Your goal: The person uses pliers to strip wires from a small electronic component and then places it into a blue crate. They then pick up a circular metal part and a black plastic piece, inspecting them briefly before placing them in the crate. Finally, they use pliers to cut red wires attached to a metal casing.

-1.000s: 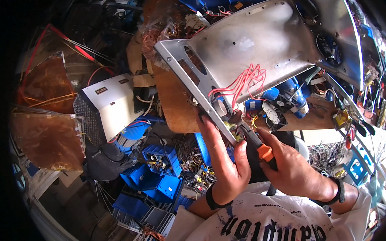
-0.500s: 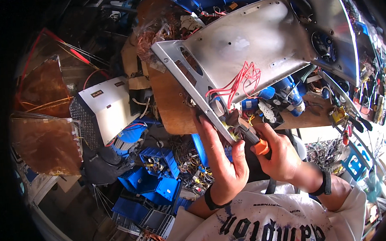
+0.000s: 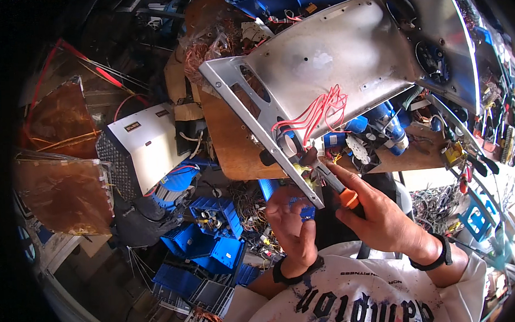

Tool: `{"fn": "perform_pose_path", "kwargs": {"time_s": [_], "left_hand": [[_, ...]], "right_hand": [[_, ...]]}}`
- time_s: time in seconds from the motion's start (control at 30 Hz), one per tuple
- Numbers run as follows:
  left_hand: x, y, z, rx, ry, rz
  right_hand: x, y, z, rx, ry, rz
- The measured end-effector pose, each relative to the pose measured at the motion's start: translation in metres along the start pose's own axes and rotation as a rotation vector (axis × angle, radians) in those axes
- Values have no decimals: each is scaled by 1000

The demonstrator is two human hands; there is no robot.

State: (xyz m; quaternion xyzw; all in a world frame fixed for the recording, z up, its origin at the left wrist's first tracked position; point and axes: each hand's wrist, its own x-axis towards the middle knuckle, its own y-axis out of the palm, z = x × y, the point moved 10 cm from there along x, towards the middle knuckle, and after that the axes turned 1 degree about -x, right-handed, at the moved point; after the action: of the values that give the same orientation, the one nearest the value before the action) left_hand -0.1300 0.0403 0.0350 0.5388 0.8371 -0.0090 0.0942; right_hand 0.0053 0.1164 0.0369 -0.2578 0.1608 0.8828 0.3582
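At the chassis (image 3: 345,61) lower corner: left hand (image 3: 292,225) grips the edge, right hand (image 3: 378,213) clamps the screwdriver (image 3: 333,184); keep it square.

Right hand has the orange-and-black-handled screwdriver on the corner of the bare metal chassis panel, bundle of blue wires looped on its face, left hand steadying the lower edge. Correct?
One error: the looped wires are red, not blue. The head view shows it. The rest stands: the right hand holds the orange-and-black-handled screwdriver at the corner of the bare metal chassis panel, and the left hand steadies its lower edge.
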Motion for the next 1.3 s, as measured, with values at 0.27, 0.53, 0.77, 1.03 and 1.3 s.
{"fn": "perform_pose_path", "kwargs": {"time_s": [0.27,0.53,0.77,1.03,1.3], "left_hand": [[-59,57,51,46,-478,550],[-70,88,69,185,-448,575],[-69,77,78,196,-427,379],[-54,68,78,162,-306,49],[-56,71,79,358,-223,37]], "right_hand": [[-5,8,-19,-60,-30,-204],[-3,9,-29,-114,-17,-356],[4,15,-24,-56,17,-257],[22,20,-34,-53,-43,-212],[20,15,-37,45,-98,-172]]}}
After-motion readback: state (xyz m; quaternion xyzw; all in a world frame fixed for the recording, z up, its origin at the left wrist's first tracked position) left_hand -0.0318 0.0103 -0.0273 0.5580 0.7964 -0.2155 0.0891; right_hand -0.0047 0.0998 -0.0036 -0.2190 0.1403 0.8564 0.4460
